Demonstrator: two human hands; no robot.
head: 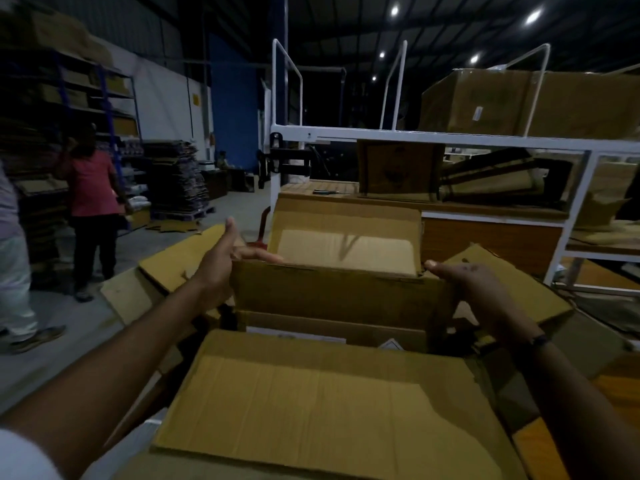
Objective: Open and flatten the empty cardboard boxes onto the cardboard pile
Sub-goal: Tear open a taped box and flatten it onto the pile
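A brown cardboard box (341, 292) stands open in front of me, its far flap raised and its near flap (311, 407) folded out towards me. My left hand (221, 261) is at the box's upper left corner, thumb up and fingers reaching straight over the top edge. My right hand (474, 289) grips the upper right corner, thumb along the edge and fingers curled behind the wall. Under and around the box lies a pile of flattened cardboard (162, 268).
A white metal rack (450, 138) with boxes on and under it stands right behind the box. A wooden counter (485, 237) is beneath it. Two people (91, 188) stand at the left near blue shelves and stacked cardboard on a pallet (176, 181). Grey floor lies between.
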